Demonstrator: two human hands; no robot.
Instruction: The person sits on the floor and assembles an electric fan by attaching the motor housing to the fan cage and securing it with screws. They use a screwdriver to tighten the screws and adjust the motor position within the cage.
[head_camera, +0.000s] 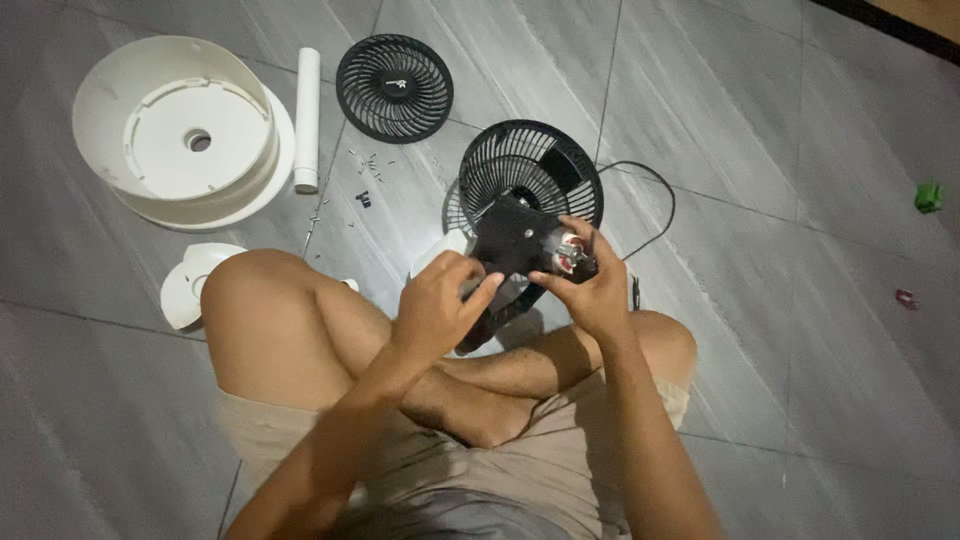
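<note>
Head view, looking down on crossed bare legs and grey floor tiles (760, 330). Between the two hands, a black fan motor assembly (515, 240), held up just above the knees and in front of the black rear grille (530, 165), which stands tilted on the floor right behind it. Left hand (440, 305) curled around the lower left edge of the assembly, fingers (482, 290) bent and closed against the black plate, thumb side toward the white housing piece (440, 252) that peeks out just beyond the knuckles. Right hand (590, 290) closed on the right side, fingertips wrapped over the top of the exposed motor (568, 255) with its red and metallic parts showing between thumb and forefinger; grip firm on both sides, no gap between fingers and the part. Black cable (655, 200) looping from behind the grille out to the right and back toward the right knee. Farther off on the floor, to the upper left: a large white round base shell (150, 100) lying open side up, a white tube (307, 120) just beside it, and a black front grille (394, 88) lying flat, well apart from the hands. Small screws (365, 165) scattered between the tube and the grilles. A white curved cover piece (190, 285) beside the left knee. A small green object (929, 197) and a small red one (905, 298) far to the right.
</note>
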